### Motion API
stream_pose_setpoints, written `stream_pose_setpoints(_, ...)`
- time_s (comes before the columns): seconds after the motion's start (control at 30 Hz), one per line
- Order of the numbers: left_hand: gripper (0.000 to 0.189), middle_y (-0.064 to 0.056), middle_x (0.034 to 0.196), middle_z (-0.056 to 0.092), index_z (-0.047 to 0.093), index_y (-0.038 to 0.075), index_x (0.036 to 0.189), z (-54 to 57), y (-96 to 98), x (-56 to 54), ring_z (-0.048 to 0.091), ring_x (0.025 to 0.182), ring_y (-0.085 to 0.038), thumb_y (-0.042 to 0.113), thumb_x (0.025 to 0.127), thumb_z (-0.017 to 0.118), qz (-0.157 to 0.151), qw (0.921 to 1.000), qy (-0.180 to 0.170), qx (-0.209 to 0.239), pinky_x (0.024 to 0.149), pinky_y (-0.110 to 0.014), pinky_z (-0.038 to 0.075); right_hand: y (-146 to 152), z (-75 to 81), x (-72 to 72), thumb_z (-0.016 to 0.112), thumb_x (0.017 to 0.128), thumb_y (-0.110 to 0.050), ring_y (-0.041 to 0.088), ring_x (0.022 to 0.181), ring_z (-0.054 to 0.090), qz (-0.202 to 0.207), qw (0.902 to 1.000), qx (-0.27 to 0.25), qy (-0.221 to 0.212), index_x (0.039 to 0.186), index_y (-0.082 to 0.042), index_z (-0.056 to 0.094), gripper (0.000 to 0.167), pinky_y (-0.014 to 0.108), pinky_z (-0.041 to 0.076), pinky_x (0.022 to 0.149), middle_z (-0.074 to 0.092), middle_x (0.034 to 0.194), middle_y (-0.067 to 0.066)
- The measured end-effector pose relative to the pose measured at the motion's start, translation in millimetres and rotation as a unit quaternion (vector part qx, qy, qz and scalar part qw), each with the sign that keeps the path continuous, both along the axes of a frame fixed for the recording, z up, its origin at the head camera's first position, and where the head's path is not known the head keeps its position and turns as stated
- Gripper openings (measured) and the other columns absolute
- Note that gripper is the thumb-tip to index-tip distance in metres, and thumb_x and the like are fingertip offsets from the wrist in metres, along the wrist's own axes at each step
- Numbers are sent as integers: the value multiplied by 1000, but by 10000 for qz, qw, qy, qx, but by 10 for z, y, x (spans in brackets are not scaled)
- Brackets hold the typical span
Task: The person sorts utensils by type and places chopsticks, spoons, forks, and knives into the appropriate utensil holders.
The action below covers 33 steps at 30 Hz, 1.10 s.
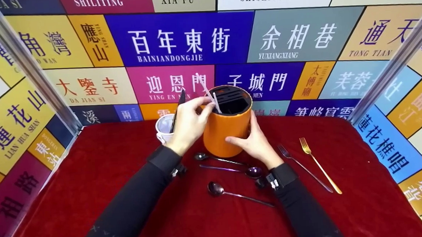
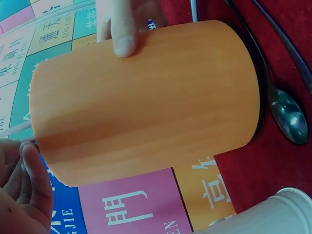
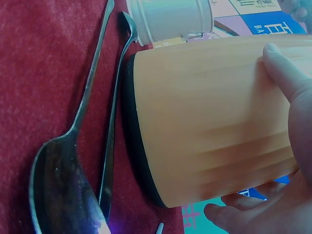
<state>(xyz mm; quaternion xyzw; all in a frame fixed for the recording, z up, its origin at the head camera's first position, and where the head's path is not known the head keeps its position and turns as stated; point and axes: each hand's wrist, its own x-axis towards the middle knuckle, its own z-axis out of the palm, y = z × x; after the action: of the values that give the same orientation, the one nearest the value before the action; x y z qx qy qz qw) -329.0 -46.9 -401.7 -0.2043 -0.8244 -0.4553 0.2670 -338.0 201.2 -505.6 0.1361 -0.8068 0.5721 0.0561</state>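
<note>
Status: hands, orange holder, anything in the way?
Left hand pinches pale stick at mouth of orange holder. Right hand grips its side. Holder upright; nearest clutter: three spoons by base.

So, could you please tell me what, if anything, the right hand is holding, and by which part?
The right hand holds the orange container by its outer side, around mid-height.

Saw smooth, satin orange shell on the cylindrical utensil holder (image 1: 219, 132); couldn't tell wood from plastic. Read dull black plastic on its slotted insert (image 1: 233, 105). Logged smooth finish on the pale stick (image 1: 205, 87), couldn't confirm material. Noted polished, reflective dark metal on the spoons (image 1: 215, 188), shiny gold-toned metal on the gold fork (image 1: 306, 149). Found smooth white plastic on the tub (image 2: 273, 217); soft, matt, napped red cloth on the tablecloth (image 1: 172, 214); matt black fabric on the sleeves (image 1: 128, 202); bare silvery metal on the posts (image 1: 20, 56).
</note>
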Motion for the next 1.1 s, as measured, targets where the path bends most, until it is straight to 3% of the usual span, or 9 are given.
stream_pose_setpoints(0.17,20,-6,102,79,86,9,115,-31,10,-11,68,82,-18,24,107,75,-8,9994,276,-184,76,-28,56,-40,167,123,98,86,-26,34,159,42,60,9999,-65,-141,179,-27,4,132,56,31,137,28,181,10)
stream_pose_setpoints(0.27,19,-7,102,74,86,10,115,-40,19,-11,66,83,-20,23,107,75,-11,9994,246,-257,76,-26,53,-58,257,196,97,87,-25,33,158,44,91,9998,-95,-140,179,-27,5,131,54,32,136,30,180,9)
stream_pose_setpoints(0.63,16,-7,101,71,86,11,111,-73,9,-10,64,84,-20,21,107,75,15,9995,42,-297,76,-28,52,-73,277,212,97,87,-26,33,157,46,89,9999,-63,-87,179,-26,4,131,55,33,135,29,181,11)
stream_pose_setpoints(0.83,15,-6,99,72,86,10,107,-118,-41,1,65,82,-22,20,105,75,180,9998,-9,-63,77,-30,52,-63,190,133,98,86,-28,32,160,42,49,9999,-57,-137,179,-30,5,131,54,31,137,27,183,8)
stream_pose_setpoints(1.1,17,-4,105,75,83,13,116,-302,-86,54,67,84,-16,22,108,71,272,9985,-233,425,81,-33,58,-2,-46,-24,99,85,-32,28,161,40,-5,10000,17,-20,178,-40,4,133,53,30,138,26,183,0)
